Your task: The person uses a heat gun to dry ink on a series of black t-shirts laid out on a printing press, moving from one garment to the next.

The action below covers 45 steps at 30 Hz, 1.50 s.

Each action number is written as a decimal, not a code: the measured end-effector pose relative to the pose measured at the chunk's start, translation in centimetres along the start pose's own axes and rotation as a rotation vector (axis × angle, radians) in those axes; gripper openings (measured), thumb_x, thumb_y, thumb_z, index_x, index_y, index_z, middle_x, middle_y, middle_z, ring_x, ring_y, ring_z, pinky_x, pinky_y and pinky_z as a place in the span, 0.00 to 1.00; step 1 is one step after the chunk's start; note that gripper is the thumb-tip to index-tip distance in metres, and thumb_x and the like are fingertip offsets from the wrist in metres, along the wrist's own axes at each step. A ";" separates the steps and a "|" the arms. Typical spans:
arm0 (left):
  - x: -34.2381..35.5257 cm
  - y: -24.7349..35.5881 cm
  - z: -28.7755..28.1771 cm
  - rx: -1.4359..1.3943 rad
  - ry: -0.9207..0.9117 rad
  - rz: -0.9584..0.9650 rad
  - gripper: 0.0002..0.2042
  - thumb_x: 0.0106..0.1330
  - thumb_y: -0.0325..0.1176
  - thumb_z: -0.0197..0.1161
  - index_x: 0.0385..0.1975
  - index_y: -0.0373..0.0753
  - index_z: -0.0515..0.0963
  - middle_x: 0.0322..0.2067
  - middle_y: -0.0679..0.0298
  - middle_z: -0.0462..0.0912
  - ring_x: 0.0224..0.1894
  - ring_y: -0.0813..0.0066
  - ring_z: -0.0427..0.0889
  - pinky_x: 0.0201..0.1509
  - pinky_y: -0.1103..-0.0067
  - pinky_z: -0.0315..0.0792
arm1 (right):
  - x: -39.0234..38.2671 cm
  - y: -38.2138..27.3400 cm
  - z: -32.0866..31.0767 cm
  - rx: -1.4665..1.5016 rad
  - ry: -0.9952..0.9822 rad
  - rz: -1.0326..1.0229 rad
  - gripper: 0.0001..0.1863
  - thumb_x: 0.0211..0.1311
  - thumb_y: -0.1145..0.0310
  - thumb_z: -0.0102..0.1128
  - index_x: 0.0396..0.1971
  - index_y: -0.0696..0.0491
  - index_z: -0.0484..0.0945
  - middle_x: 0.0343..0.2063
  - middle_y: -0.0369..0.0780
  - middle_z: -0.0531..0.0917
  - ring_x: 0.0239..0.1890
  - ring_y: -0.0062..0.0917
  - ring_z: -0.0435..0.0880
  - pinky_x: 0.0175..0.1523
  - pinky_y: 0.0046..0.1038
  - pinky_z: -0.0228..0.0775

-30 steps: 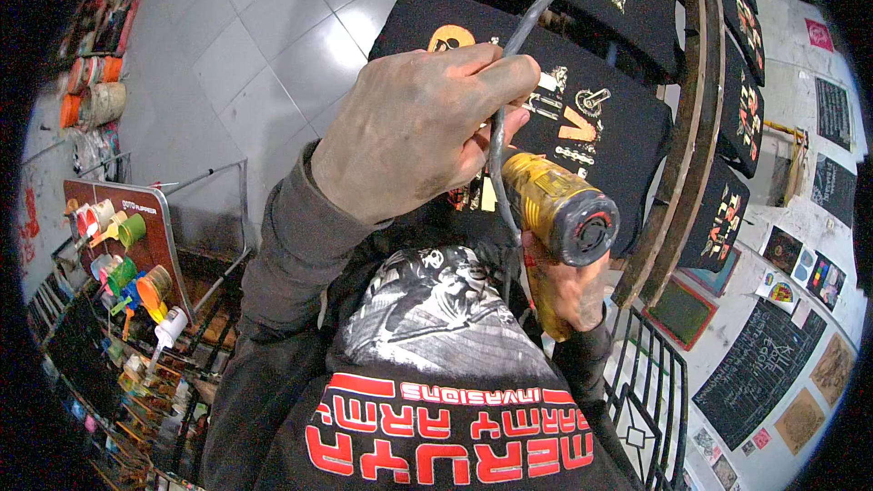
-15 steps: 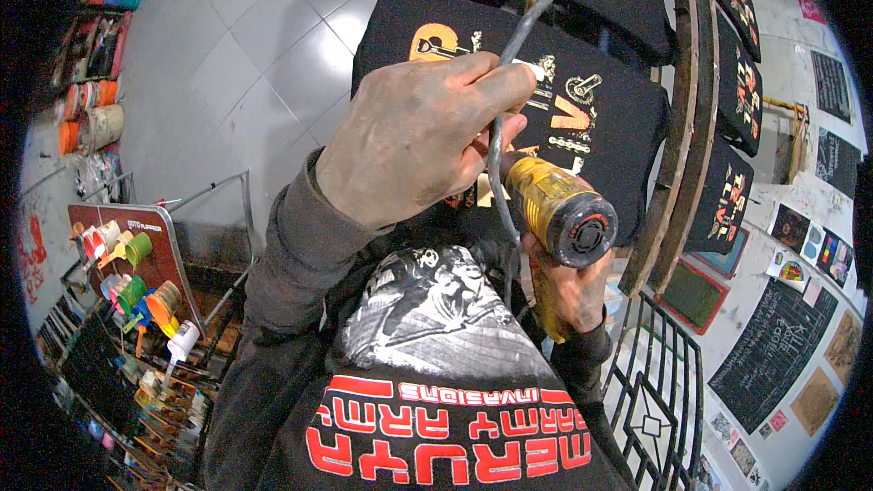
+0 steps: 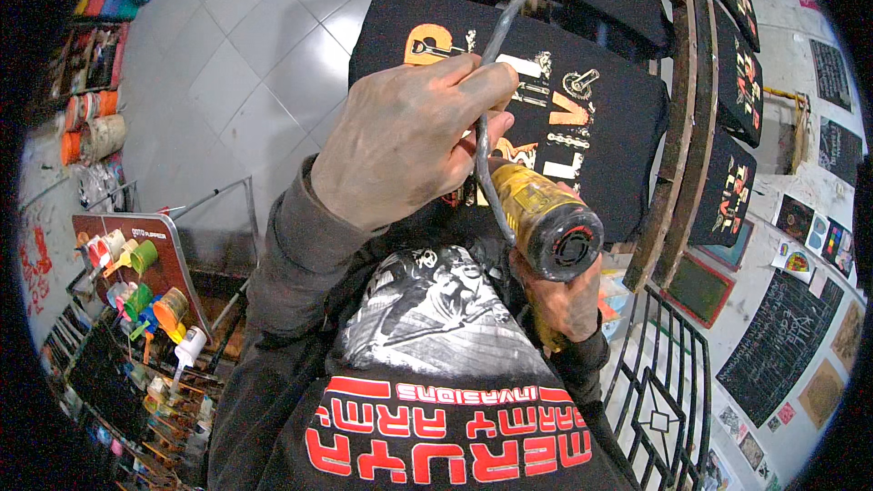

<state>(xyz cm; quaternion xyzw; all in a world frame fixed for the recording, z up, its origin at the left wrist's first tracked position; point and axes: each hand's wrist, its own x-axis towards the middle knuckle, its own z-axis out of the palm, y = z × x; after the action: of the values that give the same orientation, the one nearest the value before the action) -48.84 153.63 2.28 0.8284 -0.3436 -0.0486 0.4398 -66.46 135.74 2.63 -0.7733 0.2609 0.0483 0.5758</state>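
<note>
My left hand [image 3: 396, 141] is closed in a pinch around a grey power cord [image 3: 514, 14], in front of my chest. The cord runs from the upper edge through my fingers and down beside a yellow and black heat gun [image 3: 536, 205]. Low on the right, my right hand [image 3: 566, 300] is wrapped around the heat gun's yellow handle, mostly hidden under the body. The gun's round black rear end faces up toward me, and its front points away, partly behind the cord. Beyond both hands lies a black printed T-shirt [image 3: 618, 127] stretched flat.
More black printed shirts lie in rows around a long rail [image 3: 677, 127] on the right. A black metal grille [image 3: 659, 373] stands at lower right. Pots, squeegees and a brown board [image 3: 136, 236] crowd the left. Pale floor tiles [image 3: 264, 36] show at upper left.
The heat gun and my right hand have shifted slightly left and toward me. My left hand has moved slightly left with the cord, still pinching it.
</note>
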 end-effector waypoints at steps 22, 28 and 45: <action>0.3 0.1 1.1 0.018 -0.029 -0.001 0.10 0.61 0.34 0.68 0.33 0.39 0.73 0.27 0.56 0.79 0.30 0.53 0.81 0.31 0.65 0.72 | -0.5 2.8 -3.3 -0.225 0.113 0.034 0.35 0.51 0.71 0.73 0.60 0.60 0.68 0.55 0.45 0.77 0.56 0.31 0.77 0.62 0.33 0.68; 0.2 0.0 0.8 0.006 -0.024 0.024 0.11 0.61 0.34 0.68 0.32 0.39 0.72 0.28 0.56 0.78 0.30 0.53 0.81 0.31 0.65 0.72 | 0.0 2.8 -3.6 -0.162 0.166 0.025 0.32 0.50 0.77 0.73 0.57 0.60 0.70 0.51 0.45 0.80 0.53 0.32 0.79 0.60 0.34 0.69; -0.2 0.2 0.4 0.019 0.017 0.035 0.10 0.63 0.33 0.66 0.32 0.38 0.71 0.30 0.55 0.78 0.31 0.51 0.80 0.32 0.64 0.72 | 1.9 2.7 -4.1 -0.264 0.155 -0.007 0.28 0.51 0.71 0.73 0.53 0.59 0.74 0.48 0.43 0.82 0.49 0.32 0.82 0.55 0.33 0.73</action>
<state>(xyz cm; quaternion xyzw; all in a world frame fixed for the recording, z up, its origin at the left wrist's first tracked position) -49.24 153.35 2.16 0.8266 -0.3548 -0.0306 0.4358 -66.95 130.80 0.97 -0.8446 0.2932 0.0204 0.4475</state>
